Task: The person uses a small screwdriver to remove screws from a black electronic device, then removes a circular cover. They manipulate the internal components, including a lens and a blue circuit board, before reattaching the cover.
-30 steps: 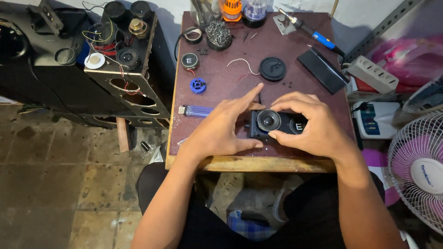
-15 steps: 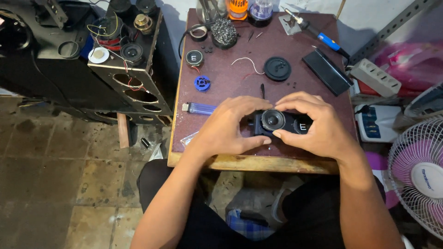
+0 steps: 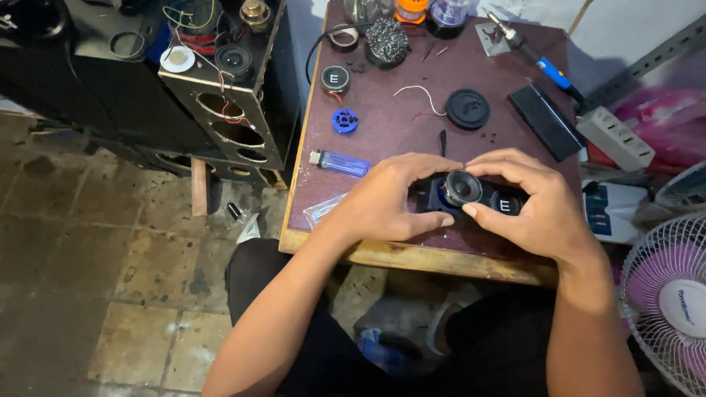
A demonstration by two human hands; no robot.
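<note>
Worn stone floor tiles surround a small maroon-topped table (image 3: 382,125) with a raw wooden front edge, seen from the head camera. Near the front edge, toward the right corner, lies a black speaker unit (image 3: 471,197), its body largely hidden by both hands; only a round grey cone and a round black cap with a pale mark show. Curled over its left end, the left hand (image 3: 386,202) meets the cone's rim with fingertips, thumb stretched under the front. From the right, the right hand (image 3: 533,206) cups the unit, fingers arched over the top and thumb tip at the cone; both grips are closed on it. Left of the hands lies a translucent blue lighter (image 3: 342,162), and a clear plastic bag (image 3: 323,209) sits at the front-left edge. Farther back are a small blue spool (image 3: 345,120), a round black disc (image 3: 468,109) with thin red and white wires, a flat black rectangular block (image 3: 546,122), and a blue-handled soldering iron (image 3: 533,55) at the far right corner. A white-grilled pink fan (image 3: 669,294) is cut off at the frame's right edge. Beyond the table's left edge a black speaker cabinet (image 3: 220,103) shows oval holes.
</note>
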